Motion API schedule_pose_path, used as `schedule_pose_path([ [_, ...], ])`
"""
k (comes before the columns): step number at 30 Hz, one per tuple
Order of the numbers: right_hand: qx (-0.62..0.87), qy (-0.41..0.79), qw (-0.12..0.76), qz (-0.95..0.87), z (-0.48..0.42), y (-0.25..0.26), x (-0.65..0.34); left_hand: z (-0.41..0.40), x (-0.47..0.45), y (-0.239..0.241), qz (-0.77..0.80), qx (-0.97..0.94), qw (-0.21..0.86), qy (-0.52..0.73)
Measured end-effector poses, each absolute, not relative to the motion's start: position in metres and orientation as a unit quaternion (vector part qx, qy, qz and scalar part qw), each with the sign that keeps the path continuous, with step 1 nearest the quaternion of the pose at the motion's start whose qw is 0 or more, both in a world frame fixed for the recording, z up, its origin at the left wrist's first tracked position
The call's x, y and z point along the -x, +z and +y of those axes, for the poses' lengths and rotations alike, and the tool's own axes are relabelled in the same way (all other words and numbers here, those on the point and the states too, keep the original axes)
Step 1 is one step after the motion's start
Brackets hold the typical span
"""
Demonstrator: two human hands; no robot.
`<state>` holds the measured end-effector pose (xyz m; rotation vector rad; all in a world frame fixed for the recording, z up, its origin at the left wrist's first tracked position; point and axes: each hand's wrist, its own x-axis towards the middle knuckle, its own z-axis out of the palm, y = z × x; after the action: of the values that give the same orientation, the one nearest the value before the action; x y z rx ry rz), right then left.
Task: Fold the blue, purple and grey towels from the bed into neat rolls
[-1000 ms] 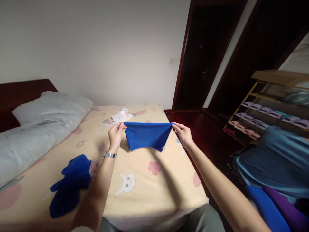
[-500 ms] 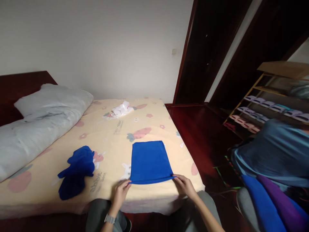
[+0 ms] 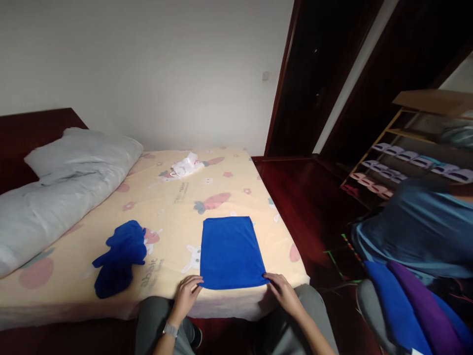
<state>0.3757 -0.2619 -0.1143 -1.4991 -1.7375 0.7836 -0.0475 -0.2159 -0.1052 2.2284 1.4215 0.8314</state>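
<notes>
A blue cloth (image 3: 231, 254) lies flat in a near-rectangle at the front edge of the bed. My left hand (image 3: 187, 294) has its fingertips closed on the near left corner. At the near right corner, the thumb and fingers of my right hand (image 3: 284, 294) pinch the fabric. Some way to the left rests a second blue cloth (image 3: 123, 256), crumpled in a heap and touched by neither hand.
The bed (image 3: 166, 217) has a patterned yellow sheet. On it are a grey quilt (image 3: 77, 172) at left and a crumpled white plastic bag (image 3: 186, 166) farther back. To the right stand a slipper rack (image 3: 395, 130) and a blue-draped heap (image 3: 414, 227), with blue and purple cloths (image 3: 417, 301) in front.
Both hands have drawn slightly closer to me and lower. The cloth's near edge has come with them, and the cloth now spreads a little longer and flatter.
</notes>
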Motion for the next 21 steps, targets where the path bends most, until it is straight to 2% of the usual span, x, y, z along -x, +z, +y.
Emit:
schedule_pose_path([
  [4, 0.579, 0.289, 0.357, -0.673, -0.259, -0.117, -0.377, -0.214, 0.051, -0.11, 0.5, -0.789, 0.184, 0.306],
  [10, 0.589, 0.26, 0.381, -0.664, -0.262, -0.111, -0.383, -0.23, 0.055, -0.099, 0.505, -0.803, 0.116, 0.296],
  [17, 0.566, 0.268, 0.327, -0.708, -0.28, -0.098, -0.38, -0.244, 0.057, -0.093, 0.466, -0.849, 0.101, 0.227],
  [21, 0.56, 0.276, 0.314, -0.715, -0.276, -0.096, -0.375, -0.24, 0.055, -0.106, 0.483, -0.826, 0.131, 0.26],
])
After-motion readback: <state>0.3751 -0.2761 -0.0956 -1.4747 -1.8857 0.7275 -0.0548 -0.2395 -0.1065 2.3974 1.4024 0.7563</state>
